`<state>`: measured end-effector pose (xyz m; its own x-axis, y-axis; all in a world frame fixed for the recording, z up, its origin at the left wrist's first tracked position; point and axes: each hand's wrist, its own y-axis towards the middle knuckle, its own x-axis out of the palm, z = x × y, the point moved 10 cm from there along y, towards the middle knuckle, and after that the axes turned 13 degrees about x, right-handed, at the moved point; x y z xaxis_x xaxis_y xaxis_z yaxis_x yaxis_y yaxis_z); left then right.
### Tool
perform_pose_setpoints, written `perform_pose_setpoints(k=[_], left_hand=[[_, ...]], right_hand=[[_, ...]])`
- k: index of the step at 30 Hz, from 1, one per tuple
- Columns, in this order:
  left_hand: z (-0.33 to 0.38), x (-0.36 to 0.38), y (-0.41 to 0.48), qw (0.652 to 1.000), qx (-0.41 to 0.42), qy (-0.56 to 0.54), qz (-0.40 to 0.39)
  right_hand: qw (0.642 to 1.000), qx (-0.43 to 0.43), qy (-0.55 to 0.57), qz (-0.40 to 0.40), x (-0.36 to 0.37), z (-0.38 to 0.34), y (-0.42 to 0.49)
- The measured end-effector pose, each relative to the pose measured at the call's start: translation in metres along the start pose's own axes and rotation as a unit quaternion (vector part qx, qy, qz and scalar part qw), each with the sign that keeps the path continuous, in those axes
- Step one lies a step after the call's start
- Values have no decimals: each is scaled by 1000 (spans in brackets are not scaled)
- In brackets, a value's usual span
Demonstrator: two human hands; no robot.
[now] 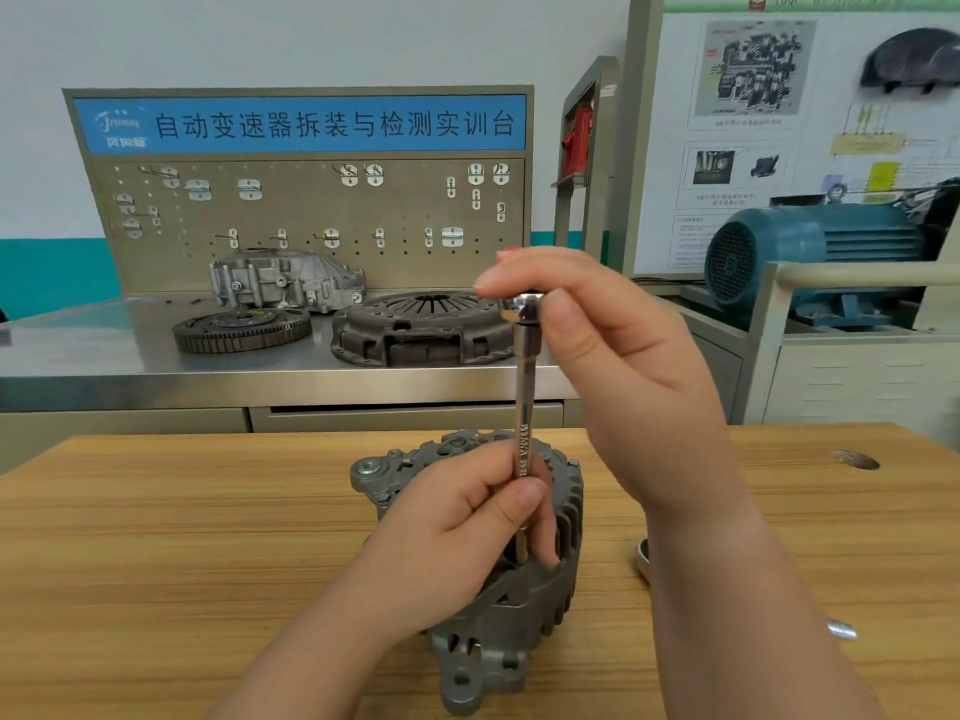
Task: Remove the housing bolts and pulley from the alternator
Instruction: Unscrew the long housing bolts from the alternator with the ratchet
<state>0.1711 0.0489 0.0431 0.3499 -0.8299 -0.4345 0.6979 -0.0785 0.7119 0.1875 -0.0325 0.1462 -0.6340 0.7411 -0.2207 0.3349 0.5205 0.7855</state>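
Wood-grain tabletop point(156, 537) fills the foreground; a round hole point(857, 459) is cut in it at the far right.

1. One grey cast-metal alternator point(519, 615) with slotted vents rests on the tabletop at centre, below both hands. One mounting ear with a bright bush shows at its upper left.
2. One long chrome extension bar point(523, 387) stands upright on the alternator. Its lower end is hidden behind fingers, so the fastener it meets cannot be seen.
3. Left hand point(467, 517): thumb and fingers curled round the lower shaft of the bar, just above the housing.
4. Right hand point(597, 345): fingertips and thumb pinch the square head at the top of the bar.
5. Two small chrome pieces lie on the tabletop to the right, partly hidden by the right forearm: one rounded piece point(643, 556) and one short cylinder point(841, 630). They cannot be identified.

Behind the table stands one stainless-steel bench point(104, 356) carrying three parts: one aluminium gearbox casing point(285, 278), one toothed flywheel ring point(241, 330) and one dark clutch cover point(421, 330). One beige pegboard point(301, 210) with a blue title strip and metal hooks rises behind them. One teal electric motor point(810, 252) sits on a frame at the right, in front of one white instruction board point(675, 96).
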Motion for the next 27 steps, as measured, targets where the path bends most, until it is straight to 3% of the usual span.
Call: perform_pose_setpoints(k=[3,5,12,15,19,22,24,27], left_hand=[[-2,-1,0,999,-16,-19,22],[-3,-1,-1,999,-20,-21,23],[-5,3,-1,998,-27,-52,3],[-6,6,-1,997,-32,-71,-9],[-3,7,0,998,-14,-58,-22],[0,3,1,1000,-1,-25,-12],[1,1,1,999,-3,-43,9],[-3,-2,0,997,-13,-71,28]], right_hand=[[969,-31,-226,97,-3,-18,-5],[955,-20,-273,116,-2,-23,-6],[998,7,-53,-28,-8,-6,-2],[995,23,47,-89,-4,6,-4],[989,21,91,-117,3,7,-2],[995,12,62,-78,-1,2,0],[999,-9,-49,-10,-5,-5,-1],[964,-43,-236,111,-7,-20,-6]])
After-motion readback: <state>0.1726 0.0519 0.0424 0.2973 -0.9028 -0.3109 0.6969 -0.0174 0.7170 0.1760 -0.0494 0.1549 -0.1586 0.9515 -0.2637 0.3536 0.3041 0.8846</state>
